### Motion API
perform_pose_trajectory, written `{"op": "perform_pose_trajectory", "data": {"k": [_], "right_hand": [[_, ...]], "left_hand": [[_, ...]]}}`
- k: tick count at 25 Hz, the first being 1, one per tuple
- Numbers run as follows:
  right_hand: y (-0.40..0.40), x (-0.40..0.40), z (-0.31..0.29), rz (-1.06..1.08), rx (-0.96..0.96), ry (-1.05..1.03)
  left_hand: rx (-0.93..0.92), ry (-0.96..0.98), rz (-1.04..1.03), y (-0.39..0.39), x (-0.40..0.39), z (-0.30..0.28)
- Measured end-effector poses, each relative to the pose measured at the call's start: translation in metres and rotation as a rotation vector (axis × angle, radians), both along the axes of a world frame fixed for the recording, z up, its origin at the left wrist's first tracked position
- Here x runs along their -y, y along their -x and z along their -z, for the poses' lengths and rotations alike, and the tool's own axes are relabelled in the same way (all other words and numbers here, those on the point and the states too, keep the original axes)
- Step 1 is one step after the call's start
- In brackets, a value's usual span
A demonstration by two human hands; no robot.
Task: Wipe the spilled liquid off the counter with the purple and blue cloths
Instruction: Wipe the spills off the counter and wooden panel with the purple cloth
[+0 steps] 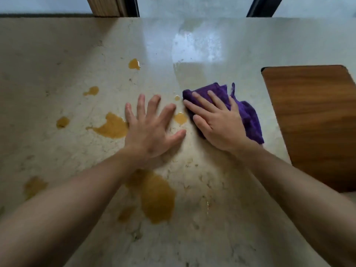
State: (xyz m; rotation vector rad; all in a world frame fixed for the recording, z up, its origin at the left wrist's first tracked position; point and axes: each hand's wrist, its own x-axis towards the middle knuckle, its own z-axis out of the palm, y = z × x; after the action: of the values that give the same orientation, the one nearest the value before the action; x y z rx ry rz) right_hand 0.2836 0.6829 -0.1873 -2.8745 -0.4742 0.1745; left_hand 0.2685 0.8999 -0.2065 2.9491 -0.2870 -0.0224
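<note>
A crumpled purple cloth (248, 114) lies on the pale stone counter (57, 54), right of centre. My right hand (217, 124) presses flat on top of it, fingers spread and pointing up-left. My left hand (150, 128) rests flat on the bare counter beside it, fingers apart, holding nothing. Amber liquid lies in several puddles: a small one (180, 118) between my hands, a wide one (112, 127) just left of my left hand, and the largest (156, 197) under my left forearm. No blue cloth is in view.
A brown wooden board (316, 120) lies on the right of the counter, close to the cloth. Smaller amber drops (134, 64) dot the left half. A wet, shiny streak (196, 49) runs toward the counter's far edge.
</note>
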Motion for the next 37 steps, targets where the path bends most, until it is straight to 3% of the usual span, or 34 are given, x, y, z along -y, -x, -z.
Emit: {"op": "perform_pose_trajectory", "data": {"k": [4,7,9,13,18,22,30,33,37], "right_hand": [[0.208,0.0,0.003,0.224,0.049,0.007],[0.321,-0.017,0.005,0.519,0.06,0.025],[0.368,-0.044,0.004,0.64,0.035,0.061],[0.396,-0.097,0.011,0.562,0.032,0.085],[0.26,-0.096,0.012,0.584,-0.008,0.056],[0.109,-0.088,0.013,0.577,0.063,0.062],[-0.223,-0.068,-0.001,0.462,-0.065,-0.048],[-0.291,-0.084,-0.002,0.356,-0.068,-0.033],[-0.308,-0.105,-0.002,0.072,-0.036,-0.003]], "left_hand": [[0.036,0.011,0.017,0.004,0.0,0.003],[0.034,0.005,0.034,0.003,-0.001,0.003],[0.027,0.006,0.034,0.003,0.001,0.005],[-0.001,0.004,0.045,0.008,0.003,0.002],[0.003,0.003,0.036,0.009,0.003,-0.001],[0.002,0.118,0.002,0.014,0.0,-0.004],[0.085,0.239,-0.011,0.014,0.001,-0.005],[0.099,0.208,-0.009,0.01,0.0,-0.001],[0.099,0.231,-0.009,0.007,-0.001,-0.002]]}}
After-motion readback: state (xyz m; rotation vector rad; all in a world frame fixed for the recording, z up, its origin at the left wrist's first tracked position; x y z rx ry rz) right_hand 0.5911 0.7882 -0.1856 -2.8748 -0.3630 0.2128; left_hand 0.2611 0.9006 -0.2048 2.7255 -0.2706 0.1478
